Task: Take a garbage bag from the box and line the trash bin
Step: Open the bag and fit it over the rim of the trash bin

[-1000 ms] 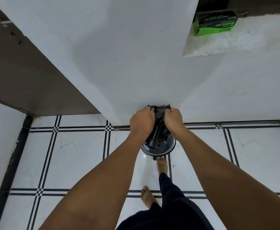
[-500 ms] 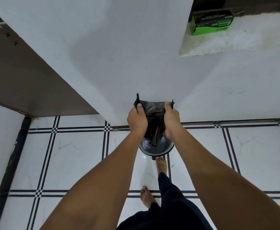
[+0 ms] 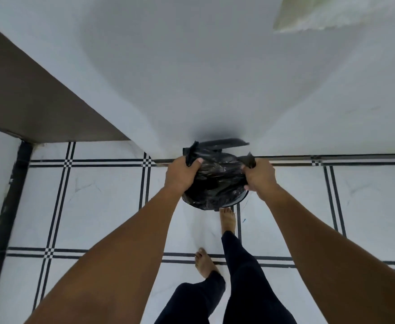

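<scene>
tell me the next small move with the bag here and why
Probably pull the garbage bag's edge down over the trash bin's rim. Left hand and right hand grip it on opposite sides, spread over the opening, but bare rim shows by the right hand.

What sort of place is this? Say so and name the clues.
Probably a room in a home, maybe a kitchen or utility corner: a white tiled floor with black line borders, plain white walls, and a small lidded trash bin being lined barefoot.
</scene>
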